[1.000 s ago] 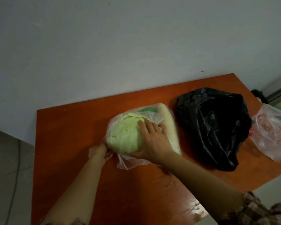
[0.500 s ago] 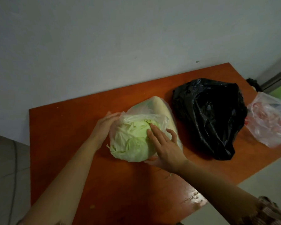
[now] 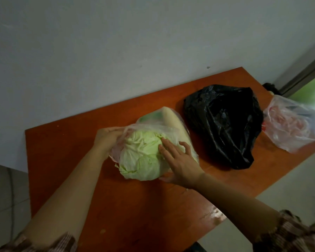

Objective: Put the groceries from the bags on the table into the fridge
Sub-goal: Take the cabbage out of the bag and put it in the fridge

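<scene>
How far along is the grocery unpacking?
Done: nothing visibly; no fridge in view. In hand: the cabbage is half out of the clear bag; the left hand grips the bag's rim, the right hand lies on the cabbage. Left: the radish in that bag, plus the black bag and pink bag, both on the table.

The right hand (image 3: pixel 179 161) lies with spread fingers on the cabbage (image 3: pixel 142 159). The left hand (image 3: pixel 107 138) grips the bag (image 3: pixel 149 128) beside them.
</scene>
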Demonstrator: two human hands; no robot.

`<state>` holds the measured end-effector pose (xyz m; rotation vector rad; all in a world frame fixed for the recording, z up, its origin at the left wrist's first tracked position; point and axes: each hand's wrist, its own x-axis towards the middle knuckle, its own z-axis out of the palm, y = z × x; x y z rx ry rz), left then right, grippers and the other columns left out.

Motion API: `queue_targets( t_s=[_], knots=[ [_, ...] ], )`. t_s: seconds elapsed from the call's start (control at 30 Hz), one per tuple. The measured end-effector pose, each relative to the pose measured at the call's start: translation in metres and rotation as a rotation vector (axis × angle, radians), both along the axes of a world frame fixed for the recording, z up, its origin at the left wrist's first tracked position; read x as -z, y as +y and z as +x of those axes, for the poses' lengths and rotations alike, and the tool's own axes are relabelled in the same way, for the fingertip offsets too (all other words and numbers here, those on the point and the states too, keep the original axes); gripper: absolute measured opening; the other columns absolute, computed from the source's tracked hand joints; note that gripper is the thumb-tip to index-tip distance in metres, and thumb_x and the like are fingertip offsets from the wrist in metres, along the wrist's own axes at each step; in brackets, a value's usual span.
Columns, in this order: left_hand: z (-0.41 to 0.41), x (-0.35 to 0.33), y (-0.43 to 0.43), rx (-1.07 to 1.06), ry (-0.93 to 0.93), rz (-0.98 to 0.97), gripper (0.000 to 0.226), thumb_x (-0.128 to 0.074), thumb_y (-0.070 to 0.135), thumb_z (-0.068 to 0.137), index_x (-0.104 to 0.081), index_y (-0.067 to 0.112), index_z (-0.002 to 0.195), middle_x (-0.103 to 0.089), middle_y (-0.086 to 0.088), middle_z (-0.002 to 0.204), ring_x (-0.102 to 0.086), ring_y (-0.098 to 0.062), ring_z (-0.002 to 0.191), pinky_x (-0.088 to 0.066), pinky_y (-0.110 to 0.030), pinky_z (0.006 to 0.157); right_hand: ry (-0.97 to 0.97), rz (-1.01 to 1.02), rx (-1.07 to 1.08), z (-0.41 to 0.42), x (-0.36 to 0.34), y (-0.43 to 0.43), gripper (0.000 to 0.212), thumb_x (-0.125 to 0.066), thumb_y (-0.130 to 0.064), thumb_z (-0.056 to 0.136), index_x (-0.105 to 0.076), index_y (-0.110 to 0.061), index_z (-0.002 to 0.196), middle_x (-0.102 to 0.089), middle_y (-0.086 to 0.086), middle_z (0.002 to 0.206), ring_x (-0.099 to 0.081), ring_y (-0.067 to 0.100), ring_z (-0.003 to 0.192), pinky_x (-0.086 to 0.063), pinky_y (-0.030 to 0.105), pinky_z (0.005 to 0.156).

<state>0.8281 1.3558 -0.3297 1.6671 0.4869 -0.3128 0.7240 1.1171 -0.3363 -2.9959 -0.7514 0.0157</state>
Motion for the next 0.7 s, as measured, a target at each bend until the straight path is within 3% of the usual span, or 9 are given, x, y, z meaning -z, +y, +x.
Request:
queue_targets(
  t_s=[0.07,0.13,0.23,0.33,0.4,0.47,0.57,0.63,0.7],
  knots=[
    [0.005,0.003,-0.005,-0.037,0.062,0.144,0.011,-0.074,0.018,0.079,-0.069,0.021,0.069,-0.071,-0.008,0.09,-0.066,-0.021,0.081,-0.053,-0.033,0.074,0.009,-0.005,0.004,0.001,-0.004,0.001,0.102,-0.067,-0.069,0.065,-0.034,-0.009,0.141,-0.042,0.019,0.147,-0.048,0.031,0.131,-0.03,0.056,0.104],
    [0.005,0.004,-0.013,0.0,0.093,0.307,0.008,-0.072,0.025,0.079,-0.072,0.019,0.074,-0.07,-0.006,0.089,-0.065,-0.02,0.079,-0.049,-0.028,0.067,0.013,0.006,0.018,0.001,-0.01,0.001,0.094,-0.055,-0.073,0.072,-0.037,-0.012,0.141,-0.041,0.015,0.148,-0.045,0.029,0.132,-0.028,0.055,0.105],
    [0.008,0.005,-0.019,-0.026,0.08,0.257,0.026,-0.07,0.027,0.077,-0.074,0.02,0.102,-0.071,-0.001,0.102,-0.066,-0.019,0.089,-0.051,-0.028,0.073,-0.02,0.065,0.093,-0.004,-0.021,0.007,0.075,-0.048,-0.07,0.079,-0.048,-0.016,0.132,-0.051,0.007,0.14,-0.049,0.027,0.124,-0.036,0.049,0.095],
    [-0.011,0.0,-0.013,-0.036,-0.061,0.308,0.036,-0.066,0.041,0.081,-0.066,0.021,0.111,-0.067,0.003,0.11,-0.062,-0.018,0.099,-0.051,-0.034,0.086,-0.04,0.082,0.264,-0.015,-0.025,0.021,0.067,-0.04,-0.066,0.08,-0.049,-0.02,0.128,-0.053,0.001,0.13,-0.048,0.024,0.115,-0.036,0.042,0.089],
    [-0.036,0.002,-0.007,0.007,-0.234,0.477,0.027,-0.06,0.044,0.086,-0.064,0.022,0.1,-0.067,0.005,0.096,-0.063,-0.017,0.089,-0.05,-0.033,0.073,0.026,0.068,0.395,-0.023,-0.029,0.031,0.069,-0.036,-0.066,0.084,-0.041,-0.021,0.135,-0.051,0.002,0.128,-0.043,0.024,0.116,-0.032,0.043,0.093],
    [-0.056,-0.001,-0.006,0.117,-0.269,0.496,0.025,-0.051,0.044,0.092,-0.067,0.028,0.104,-0.064,0.011,0.099,-0.061,-0.014,0.093,-0.044,-0.03,0.07,0.157,0.102,0.511,-0.024,-0.034,0.039,0.071,-0.032,-0.069,0.088,-0.035,-0.018,0.138,-0.05,0.005,0.127,-0.043,0.025,0.116,-0.031,0.042,0.095],
    [-0.064,-0.005,-0.01,0.26,-0.202,0.359,0.033,-0.039,0.043,0.099,-0.059,0.039,0.124,-0.053,0.016,0.113,-0.051,-0.009,0.11,-0.036,-0.028,0.085,0.43,0.381,0.735,-0.017,-0.039,0.043,0.07,-0.04,-0.071,0.086,-0.046,-0.012,0.124,-0.056,0.009,0.12,-0.055,0.027,0.105,-0.045,0.039,0.088],
    [-0.06,-0.007,-0.014,0.3,-0.176,0.307,0.039,-0.036,0.048,0.098,-0.055,0.037,0.13,-0.053,0.011,0.13,-0.048,-0.015,0.123,-0.035,-0.03,0.092,0.538,0.635,0.827,-0.009,-0.044,0.043,0.071,-0.046,-0.072,0.082,-0.052,-0.012,0.119,-0.063,0.009,0.115,-0.061,0.025,0.097,-0.051,0.04,0.085],
    [-0.057,-0.008,-0.014,0.347,-0.155,0.32,0.047,-0.035,0.055,0.095,-0.052,0.035,0.134,-0.049,0.006,0.141,-0.045,-0.018,0.128,-0.035,-0.033,0.096,0.607,0.872,0.891,-0.008,-0.048,0.043,0.066,-0.054,-0.066,0.083,-0.054,-0.013,0.122,-0.064,0.009,0.116,-0.062,0.025,0.102,-0.053,0.043,0.088]
  ],
)
